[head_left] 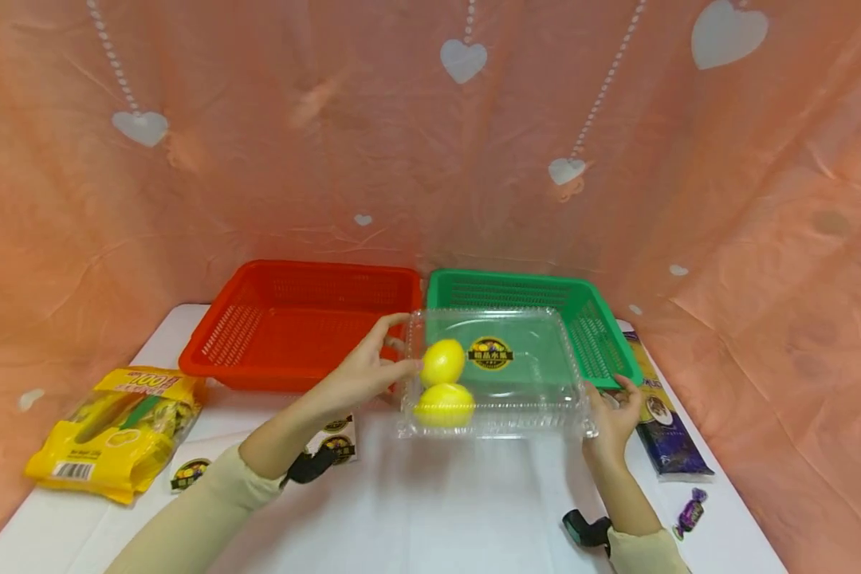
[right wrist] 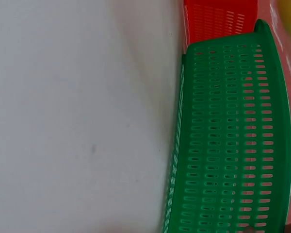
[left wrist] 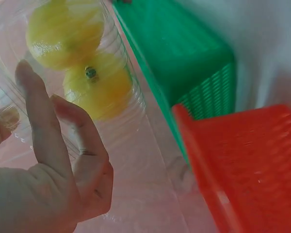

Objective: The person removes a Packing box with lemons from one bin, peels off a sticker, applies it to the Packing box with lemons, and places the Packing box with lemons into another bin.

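A clear plastic fruit box point(head_left: 524, 391) is held up above the table, tilted so its lid faces me. Two yellow lemons point(head_left: 442, 363) lie inside at its left end, and a round black-and-gold label point(head_left: 491, 353) is on the lid. My left hand point(head_left: 362, 371) pinches the box's left edge, thumb in front and fingers behind. At the opposite edge, my right hand point(head_left: 612, 418) grips the lower right corner. The left wrist view shows the lemons point(left wrist: 99, 87) through the plastic beside my fingers. Only fingertips of the right hand appear in the right wrist view.
Behind the box stand a red basket point(head_left: 301, 379) and a green basket point(head_left: 603, 319), side by side. A yellow snack bag point(head_left: 108, 430) and label sheets point(head_left: 340, 446) lie at left. On the right are a purple-and-gold packet point(head_left: 670, 438) and a wrapped candy point(head_left: 691, 513).
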### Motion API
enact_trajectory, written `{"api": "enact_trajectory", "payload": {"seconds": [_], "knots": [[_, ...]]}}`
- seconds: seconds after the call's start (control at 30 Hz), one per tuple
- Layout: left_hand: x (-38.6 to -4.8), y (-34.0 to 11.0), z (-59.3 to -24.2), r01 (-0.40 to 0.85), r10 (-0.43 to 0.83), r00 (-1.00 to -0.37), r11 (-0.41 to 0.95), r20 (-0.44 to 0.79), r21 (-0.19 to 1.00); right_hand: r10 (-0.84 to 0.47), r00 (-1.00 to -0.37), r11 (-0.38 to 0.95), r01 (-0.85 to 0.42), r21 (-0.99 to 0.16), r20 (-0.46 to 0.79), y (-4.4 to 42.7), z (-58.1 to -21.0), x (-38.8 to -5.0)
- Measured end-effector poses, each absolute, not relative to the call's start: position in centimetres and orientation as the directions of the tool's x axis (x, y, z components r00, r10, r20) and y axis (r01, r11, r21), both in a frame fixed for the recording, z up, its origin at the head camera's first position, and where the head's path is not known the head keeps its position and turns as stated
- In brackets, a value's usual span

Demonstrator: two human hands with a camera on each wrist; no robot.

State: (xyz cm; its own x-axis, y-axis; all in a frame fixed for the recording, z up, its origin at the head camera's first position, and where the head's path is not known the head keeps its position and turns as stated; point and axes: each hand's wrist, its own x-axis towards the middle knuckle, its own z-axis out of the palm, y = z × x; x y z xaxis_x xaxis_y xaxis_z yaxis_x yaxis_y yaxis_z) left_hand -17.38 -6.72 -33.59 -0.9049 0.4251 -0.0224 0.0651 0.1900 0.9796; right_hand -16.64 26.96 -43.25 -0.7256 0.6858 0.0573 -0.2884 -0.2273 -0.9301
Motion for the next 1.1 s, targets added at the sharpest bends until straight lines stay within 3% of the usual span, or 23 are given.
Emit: {"api": "enact_trajectory", "payload": {"seconds": [0.3,0.53,0.8,1.1], "knots": [[-25.6,-1.6,-32.1,-0.031,0.445,-0.893,0.091,-0.069,0.995,0.63,-0.777,-0.297,-0.255,-0.92,0.012,26.6,-43.1,-17.0],[-29.7,1.2,-32.1,-0.043,0.468,-0.878,0.123,-0.096,0.991,0.624,-0.781,-0.28,-0.245,-0.928,0.018,26.7,-43.4,-17.0],[-32.0,4.0,-33.2,-0.112,0.509,-0.84,0.173,-0.186,0.979,0.627,-0.779,-0.279,-0.255,-0.926,0.025,27.3,-43.3,-16.5],[-33.0,5.5,-33.8,-0.226,0.465,-0.823,0.258,-0.326,0.939,0.616,-0.787,-0.272,-0.261,-0.926,0.04,27.2,-43.3,-16.6]]}}
